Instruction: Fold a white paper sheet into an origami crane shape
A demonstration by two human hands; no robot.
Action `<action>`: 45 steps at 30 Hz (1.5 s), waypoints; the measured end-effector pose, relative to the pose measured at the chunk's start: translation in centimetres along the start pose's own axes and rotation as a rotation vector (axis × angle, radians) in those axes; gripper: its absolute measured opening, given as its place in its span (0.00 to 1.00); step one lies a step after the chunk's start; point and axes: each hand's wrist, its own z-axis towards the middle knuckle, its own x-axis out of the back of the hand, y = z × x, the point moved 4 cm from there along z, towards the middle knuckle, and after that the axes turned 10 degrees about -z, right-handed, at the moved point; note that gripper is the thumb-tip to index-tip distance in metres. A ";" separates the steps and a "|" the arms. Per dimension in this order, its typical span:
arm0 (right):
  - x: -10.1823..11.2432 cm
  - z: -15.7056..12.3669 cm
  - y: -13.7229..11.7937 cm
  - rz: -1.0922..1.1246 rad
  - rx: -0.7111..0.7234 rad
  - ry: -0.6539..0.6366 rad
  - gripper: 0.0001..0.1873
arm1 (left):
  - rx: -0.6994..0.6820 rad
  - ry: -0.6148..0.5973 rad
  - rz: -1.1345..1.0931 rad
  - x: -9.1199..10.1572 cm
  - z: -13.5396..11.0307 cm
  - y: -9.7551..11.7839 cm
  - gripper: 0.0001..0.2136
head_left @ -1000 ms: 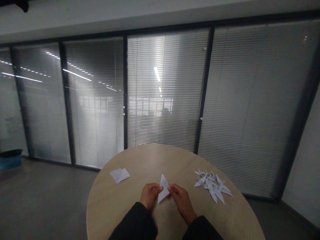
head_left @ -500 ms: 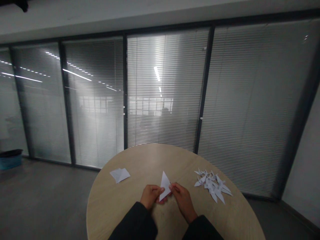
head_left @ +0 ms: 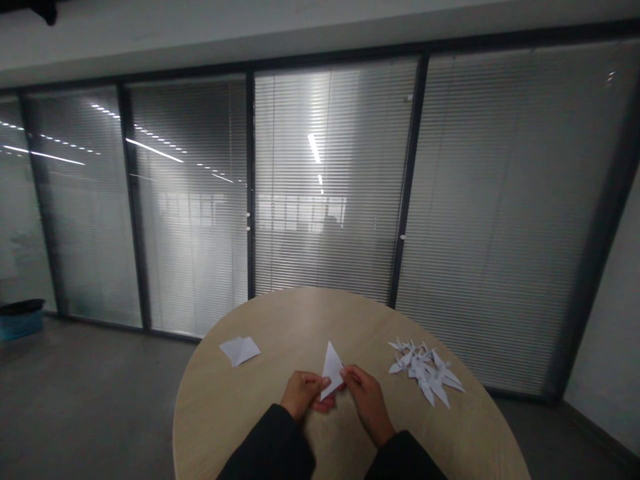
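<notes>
A white sheet of paper (head_left: pixel 332 368), folded to a triangle, is held up between my two hands over the front half of the table. My left hand (head_left: pixel 301 392) pinches its lower left edge, thumb on top and fingers beneath. At the right corner, my right hand (head_left: pixel 367 398) grips the paper between thumb and fingertips. To the right lies a pile of folded white paper cranes (head_left: pixel 426 370), with pointed wings and necks overlapping. Some flat white paper sheets (head_left: pixel 241 350) rest at the left of the table.
The round wooden table (head_left: pixel 320 313) has its far edge close to a glass partition with blinds (head_left: pixel 330 167). On the floor at far left stands a blue bin (head_left: pixel 21 321) with a dark liner.
The folded paper has shifted very slightly to the right in my hands. My fingers keep hold of it, and the sheets and paper cranes stay in place.
</notes>
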 end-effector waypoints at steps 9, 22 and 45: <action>0.0 0.1 0.2 0.011 -0.002 0.035 0.25 | 0.036 0.024 0.035 0.6 0.8 -1.0 0.27; 0.2 0.2 0.9 0.001 -0.029 0.059 0.21 | 0.078 -0.026 -0.009 0.7 1.0 -1.7 0.24; 0.5 0.2 0.9 0.004 -0.086 0.080 0.22 | 0.096 -0.061 -0.055 1.0 1.4 -2.7 0.26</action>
